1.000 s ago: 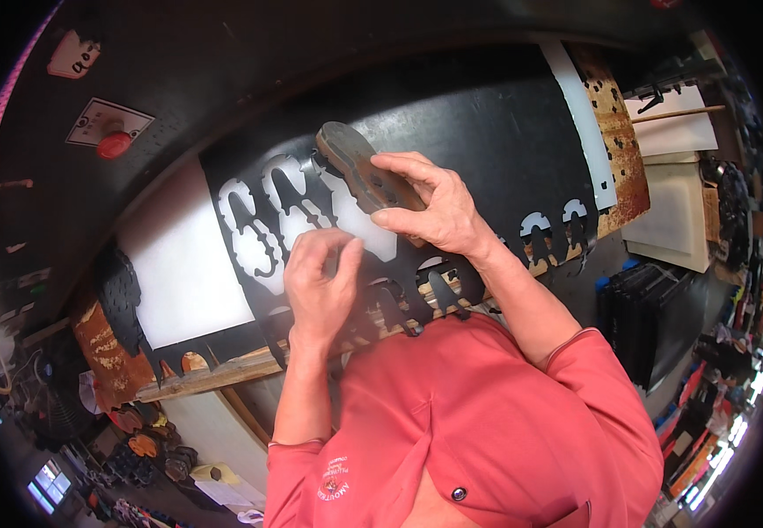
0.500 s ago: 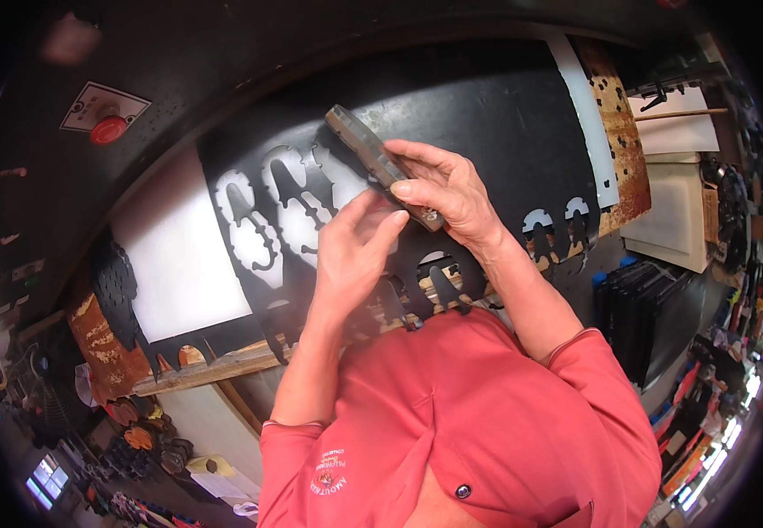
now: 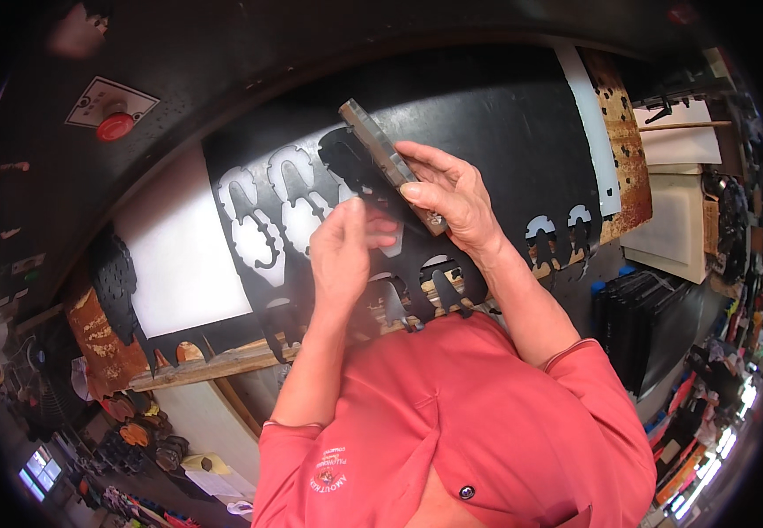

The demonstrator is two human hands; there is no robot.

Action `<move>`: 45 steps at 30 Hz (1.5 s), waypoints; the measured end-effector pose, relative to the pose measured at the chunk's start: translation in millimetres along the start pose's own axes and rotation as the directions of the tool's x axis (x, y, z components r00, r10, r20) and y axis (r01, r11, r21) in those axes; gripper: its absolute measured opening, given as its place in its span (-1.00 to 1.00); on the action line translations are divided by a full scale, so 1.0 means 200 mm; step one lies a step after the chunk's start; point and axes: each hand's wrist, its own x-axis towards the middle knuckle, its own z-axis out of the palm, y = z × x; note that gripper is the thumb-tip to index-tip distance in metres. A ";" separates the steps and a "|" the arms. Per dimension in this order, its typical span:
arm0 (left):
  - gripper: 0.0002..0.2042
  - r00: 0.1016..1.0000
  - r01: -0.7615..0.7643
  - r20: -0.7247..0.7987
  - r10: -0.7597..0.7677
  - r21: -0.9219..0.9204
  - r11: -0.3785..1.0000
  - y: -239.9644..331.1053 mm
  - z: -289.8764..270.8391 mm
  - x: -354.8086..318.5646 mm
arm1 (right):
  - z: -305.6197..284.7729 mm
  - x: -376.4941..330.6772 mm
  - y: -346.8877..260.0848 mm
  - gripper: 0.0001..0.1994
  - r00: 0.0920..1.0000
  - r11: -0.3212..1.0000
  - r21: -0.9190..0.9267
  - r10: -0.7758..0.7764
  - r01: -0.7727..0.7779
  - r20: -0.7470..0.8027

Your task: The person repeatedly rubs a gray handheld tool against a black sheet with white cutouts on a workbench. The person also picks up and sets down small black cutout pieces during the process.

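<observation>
My right hand (image 3: 452,198) is closed around a long, narrow metal cutting die (image 3: 386,158), seen edge-on and tilted above a black sheet (image 3: 504,132). My left hand (image 3: 342,251) is apart from the die, just left of its near end, fingers loosely spread and slightly blurred, with nothing visible in them. A dark notched cut piece (image 3: 339,151) shows beside the far part of the die, partly hidden behind it. Curved, sole-like cut-outs (image 3: 254,238) in the sheet let the white board beneath show through.
A bare stretch of white board (image 3: 183,246) borders the sheet on the left. Overhead is a dark machine part with a red push button (image 3: 115,126). A wooden edge strip (image 3: 210,368) runs along the front. Black stacked sheets (image 3: 641,317) stand at the right.
My left hand has drawn away from the die, its fingers parting. The die is slightly farther right, and a dark notched piece now covers white that showed beside it.
</observation>
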 end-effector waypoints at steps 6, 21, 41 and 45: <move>-0.73 0.996 -0.069 -0.032 0.084 0.330 0.942 0.00 0.01 0.03 | 0.00 -0.01 0.01 -0.23 1.000 0.999 -0.040 -0.006 0.006 -0.009; -0.72 0.888 -0.088 -0.349 0.300 0.512 0.854 0.23 -0.58 -0.36 | -0.02 0.00 0.02 -0.26 0.997 0.999 0.014 0.049 -0.048 -0.067; -0.60 0.373 0.229 -0.429 0.823 0.902 0.366 0.53 -1.78 0.20 | -0.02 0.02 0.05 -0.27 0.997 0.994 -0.078 -0.076 0.075 0.000; -0.56 0.376 0.561 -0.477 0.794 0.799 0.215 0.57 -1.83 0.18 | -0.03 0.01 0.06 -0.28 0.996 0.994 -0.085 -0.076 0.072 -0.038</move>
